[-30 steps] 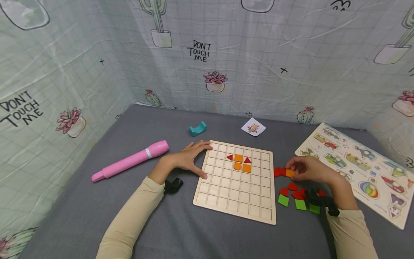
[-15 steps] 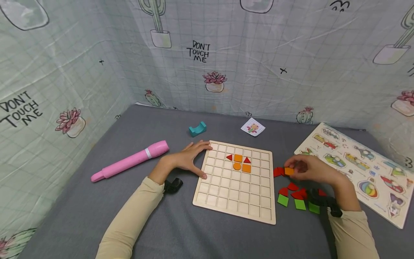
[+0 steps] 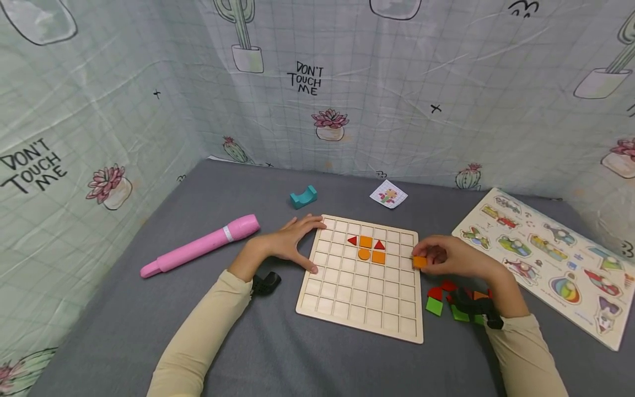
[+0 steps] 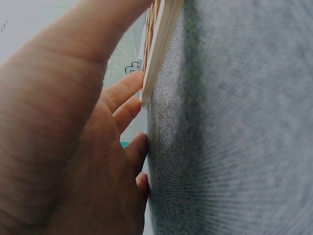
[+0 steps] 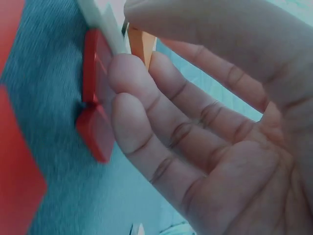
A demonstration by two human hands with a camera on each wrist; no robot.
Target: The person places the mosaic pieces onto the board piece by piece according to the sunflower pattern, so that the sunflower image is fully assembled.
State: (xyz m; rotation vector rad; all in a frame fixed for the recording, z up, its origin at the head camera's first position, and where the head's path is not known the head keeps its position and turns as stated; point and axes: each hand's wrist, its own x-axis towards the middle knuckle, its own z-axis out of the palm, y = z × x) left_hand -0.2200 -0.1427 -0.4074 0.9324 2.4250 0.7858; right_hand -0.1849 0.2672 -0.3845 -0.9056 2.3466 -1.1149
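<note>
A wooden grid board [image 3: 362,298] lies on the grey cloth, bearing two orange squares, an orange circle [image 3: 364,254] and two red triangles [image 3: 379,245] near its top. My left hand [image 3: 286,242] rests at the board's left edge with thumb and fingers spread; the left wrist view shows fingertips [image 4: 132,81] touching that edge. Between thumb and fingers my right hand [image 3: 453,256] pinches an orange square tile [image 3: 419,262] at the board's right edge. In the right wrist view, red tiles [image 5: 97,63] lie beside the board, close to the fingers.
Red and green tiles [image 3: 434,306] lie under the right wrist, partly hidden by its strap. A picture puzzle board [image 3: 541,248] is at the right. Behind stand a teal curved block [image 3: 303,197] and a patterned card [image 3: 389,194]; a pink tube [image 3: 198,246] lies left.
My right hand has lifted the orange square from beside the red tiles and carried it left to the grid board's right edge. The left hand has stayed in place.
</note>
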